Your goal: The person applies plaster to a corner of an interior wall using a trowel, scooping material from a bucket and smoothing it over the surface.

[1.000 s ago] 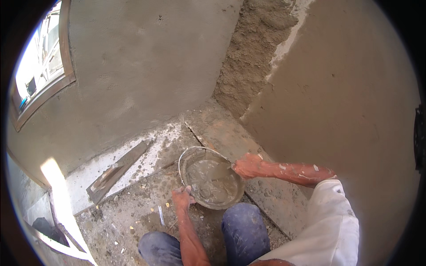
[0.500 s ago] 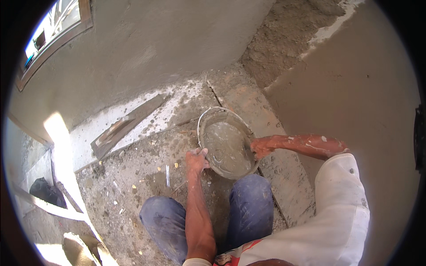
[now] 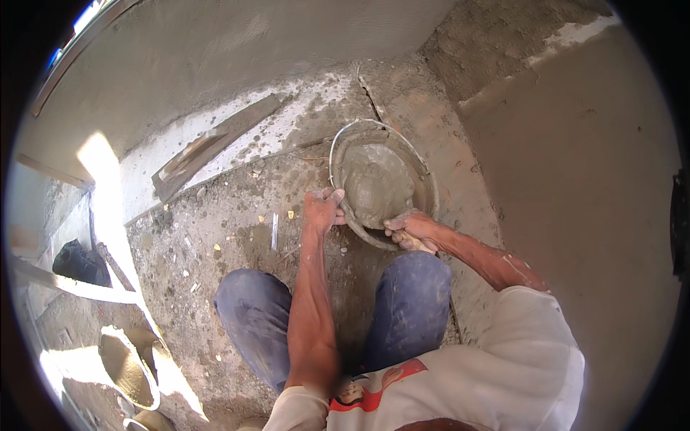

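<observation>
My left hand [image 3: 323, 208] is closed on the near-left rim of a mortar bucket [image 3: 430, 188], which has a thin metal handle raised around its far-left side. Grey wet mortar [image 3: 374, 179] lies inside. My right hand [image 3: 414, 228] is wrapped round a pale trowel handle [image 3: 415, 243] at the bucket's near-right side; the trowel's blade is hidden in the bucket. My bent knees are just this side of the bucket.
A mortar-stained board [image 3: 215, 144] lies along the plastered wall [image 3: 251, 36] ahead. Another plastered wall [image 3: 575, 179] rises at the right. A dark lump [image 3: 79, 262] and a mortar-coated container [image 3: 126, 366] are at the left. Debris dots the concrete floor [image 3: 194, 273].
The view has tilted down. My right hand has moved from the bucket's right side toward its near edge with the trowel, and the mortar surface has changed shape.
</observation>
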A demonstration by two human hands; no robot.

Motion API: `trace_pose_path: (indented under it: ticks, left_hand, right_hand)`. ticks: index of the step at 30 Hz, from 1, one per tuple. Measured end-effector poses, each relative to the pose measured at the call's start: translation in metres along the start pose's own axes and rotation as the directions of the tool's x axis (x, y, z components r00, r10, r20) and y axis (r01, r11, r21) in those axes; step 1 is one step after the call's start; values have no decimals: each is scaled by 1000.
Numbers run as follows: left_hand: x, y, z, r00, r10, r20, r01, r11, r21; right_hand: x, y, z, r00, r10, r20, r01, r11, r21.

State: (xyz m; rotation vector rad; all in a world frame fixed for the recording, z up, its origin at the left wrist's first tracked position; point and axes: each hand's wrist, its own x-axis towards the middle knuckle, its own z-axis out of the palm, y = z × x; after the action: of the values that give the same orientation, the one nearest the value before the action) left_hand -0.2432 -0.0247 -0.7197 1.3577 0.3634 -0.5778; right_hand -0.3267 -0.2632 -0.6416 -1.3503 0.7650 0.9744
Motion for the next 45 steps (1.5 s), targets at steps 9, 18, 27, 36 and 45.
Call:
trace_pose_path:
  ticks: [9, 18, 27, 36, 45]
  left_hand:
    - [-5, -1, 2, 997, 10, -79, -7, 999, 44]
    - [4, -12, -3, 997, 41, -65, -38, 998, 44]
    - [15, -16, 6, 998, 51, -23, -48, 993, 109]
    - [6, -17, 8, 996, 90, -20, -89, 996, 26]
    - [-14, -10, 13, 995, 97, -6, -97, 995, 27]
  right_hand:
    - [2, 50, -29, 937, -201, 285, -118, 585, 802]
    - [-74, 37, -51, 672, -729, -128, 213, 356, -910]
    - [13, 26, -19, 798, -519, 307, 83, -409, -909]
    - [-77, -60, -63, 710, -696, 110, -132, -285, -949]
    - [2, -10, -26, 824, -475, 309, 69, -457, -887]
